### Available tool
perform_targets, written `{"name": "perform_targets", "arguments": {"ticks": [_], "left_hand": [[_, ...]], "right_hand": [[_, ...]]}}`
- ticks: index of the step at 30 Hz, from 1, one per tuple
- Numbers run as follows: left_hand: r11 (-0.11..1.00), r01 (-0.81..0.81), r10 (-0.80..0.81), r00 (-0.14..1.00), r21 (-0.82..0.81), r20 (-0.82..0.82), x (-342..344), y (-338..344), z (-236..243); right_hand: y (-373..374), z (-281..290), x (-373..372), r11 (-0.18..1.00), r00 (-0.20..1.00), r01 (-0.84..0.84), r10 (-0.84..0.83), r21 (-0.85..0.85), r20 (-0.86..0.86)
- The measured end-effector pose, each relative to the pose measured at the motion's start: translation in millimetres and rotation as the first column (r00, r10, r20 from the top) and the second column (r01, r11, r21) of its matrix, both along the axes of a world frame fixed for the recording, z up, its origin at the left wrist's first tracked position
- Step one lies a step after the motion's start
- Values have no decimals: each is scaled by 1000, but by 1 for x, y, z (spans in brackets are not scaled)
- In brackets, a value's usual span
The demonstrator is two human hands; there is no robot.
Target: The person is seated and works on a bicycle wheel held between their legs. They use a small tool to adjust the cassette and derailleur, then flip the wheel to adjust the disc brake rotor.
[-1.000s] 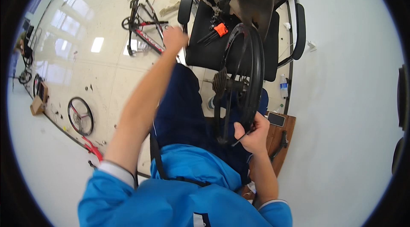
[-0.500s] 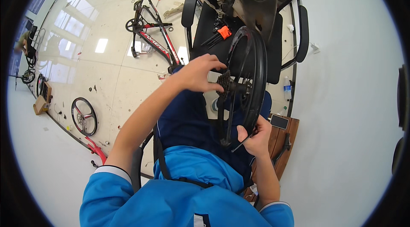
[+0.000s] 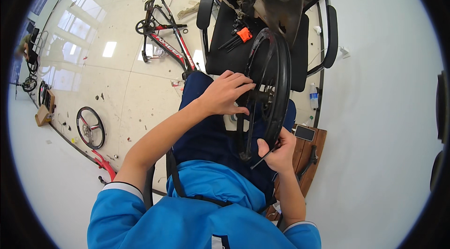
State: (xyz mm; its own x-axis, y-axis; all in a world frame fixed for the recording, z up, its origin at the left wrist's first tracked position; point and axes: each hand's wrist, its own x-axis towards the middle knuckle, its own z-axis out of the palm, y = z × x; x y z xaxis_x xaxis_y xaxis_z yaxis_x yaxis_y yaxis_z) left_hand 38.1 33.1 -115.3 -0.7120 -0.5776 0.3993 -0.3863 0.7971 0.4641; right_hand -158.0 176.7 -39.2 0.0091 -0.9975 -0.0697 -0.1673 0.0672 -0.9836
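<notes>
Moved to wheel: your left hand, half-curled, hold unclear. Right hand: gripping it. Tiled floor, left: bicycle frame.

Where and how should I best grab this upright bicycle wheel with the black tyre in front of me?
Probably by the near lower stretch of its black tyre, from the near right, where the right hand is. The wheel shows nearly edge-on, so its narrow rim suits a pinch grip; the left hand covers part of its left side.
</notes>
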Motion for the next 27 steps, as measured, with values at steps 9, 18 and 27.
{"name": "perform_targets", "arguments": {"ticks": [9,18,27], "left_hand": [[991,63,-60,998,-122,28,-2,-7,-6],[994,47,-48,999,-102,-4,-5,-5,-10],[917,-366,372,928,161,-11,7,-131,41]], "right_hand": [[0,-3,-1,1000,1000,15,-15,-14,10],[0,0,-3,998,998,64,-63,-24,21],[-5,3,9,999,997,-6,2,-50,-82]]}}
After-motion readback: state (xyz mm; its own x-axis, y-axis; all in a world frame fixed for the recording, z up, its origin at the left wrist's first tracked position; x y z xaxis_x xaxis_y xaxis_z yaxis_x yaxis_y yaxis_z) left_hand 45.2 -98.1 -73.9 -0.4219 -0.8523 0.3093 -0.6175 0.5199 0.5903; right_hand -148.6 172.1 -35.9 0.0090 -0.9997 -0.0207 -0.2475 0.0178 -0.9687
